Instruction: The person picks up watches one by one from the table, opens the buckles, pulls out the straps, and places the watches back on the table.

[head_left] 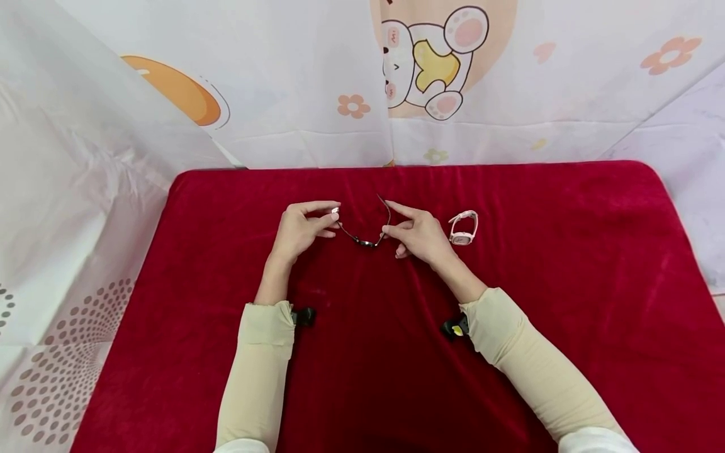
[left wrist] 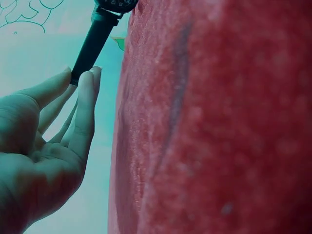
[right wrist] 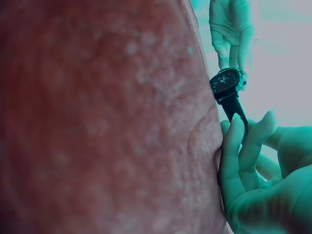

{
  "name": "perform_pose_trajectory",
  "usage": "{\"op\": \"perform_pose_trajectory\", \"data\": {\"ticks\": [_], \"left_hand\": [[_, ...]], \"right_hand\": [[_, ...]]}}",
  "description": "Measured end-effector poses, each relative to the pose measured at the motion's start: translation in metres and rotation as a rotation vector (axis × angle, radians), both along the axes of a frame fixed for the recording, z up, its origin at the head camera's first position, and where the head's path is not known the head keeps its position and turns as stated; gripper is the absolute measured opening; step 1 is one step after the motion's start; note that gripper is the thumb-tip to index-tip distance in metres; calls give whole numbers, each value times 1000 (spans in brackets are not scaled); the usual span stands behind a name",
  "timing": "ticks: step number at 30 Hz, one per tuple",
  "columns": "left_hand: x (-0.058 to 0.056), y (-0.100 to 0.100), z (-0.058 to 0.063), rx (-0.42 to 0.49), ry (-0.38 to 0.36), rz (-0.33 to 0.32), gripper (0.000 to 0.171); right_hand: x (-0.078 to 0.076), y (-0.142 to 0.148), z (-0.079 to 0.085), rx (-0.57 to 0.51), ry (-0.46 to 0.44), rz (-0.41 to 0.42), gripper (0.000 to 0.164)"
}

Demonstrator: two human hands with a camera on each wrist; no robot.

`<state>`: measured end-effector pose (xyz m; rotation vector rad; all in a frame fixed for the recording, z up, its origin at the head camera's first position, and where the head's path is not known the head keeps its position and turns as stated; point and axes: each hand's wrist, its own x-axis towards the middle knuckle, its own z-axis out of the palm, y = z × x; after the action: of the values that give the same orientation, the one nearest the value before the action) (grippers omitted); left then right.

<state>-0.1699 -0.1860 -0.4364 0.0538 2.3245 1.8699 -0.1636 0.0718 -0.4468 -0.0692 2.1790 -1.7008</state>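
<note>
When the dark watch (head_left: 367, 243) is taken as the reference point, the head view places the left hand (head_left: 303, 228) to its left and the right hand (head_left: 419, 234) to its right. The dark watch is unfastened and sags in a U, its long axis running from hand to hand; the right hand is nearer its middle. Both hands are nearly closed at the fingertips, each pinching one side. A pale pink watch (head_left: 461, 238), its band looped, lies to the right of the dark watch, with the right hand between the two. Red cloth (head_left: 362, 365) extends below and around the dark watch; a printed curtain (head_left: 272, 82) hangs beyond it.

Left wrist view: the strap (left wrist: 93, 46) slopes down from the watch case, cut off by the upper edge, to the left thumb and fingertips, which are parted only by the strap.

Right wrist view: the dial (right wrist: 225, 81) is visible between the hands. The strap below it enters the right fingers, which partly hide the grip. Whether the case touches the cloth cannot be confirmed.
</note>
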Motion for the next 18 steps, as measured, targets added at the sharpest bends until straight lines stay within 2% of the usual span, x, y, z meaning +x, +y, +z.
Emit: {"op": "perform_pose_trajectory", "data": {"ticks": [6,12,18], "left_hand": [[0,-1,-2,3,-61,-32,34],[-1,-2,-2,9,-53,-18,38],[1,-2,-2,-44,-92,-38,42]], "right_hand": [[-1,1,-1,10,-28,-16,57],[-1,-1,0,-19,-57,-12,58],[0,-2,1,20,-32,4,57]]}}
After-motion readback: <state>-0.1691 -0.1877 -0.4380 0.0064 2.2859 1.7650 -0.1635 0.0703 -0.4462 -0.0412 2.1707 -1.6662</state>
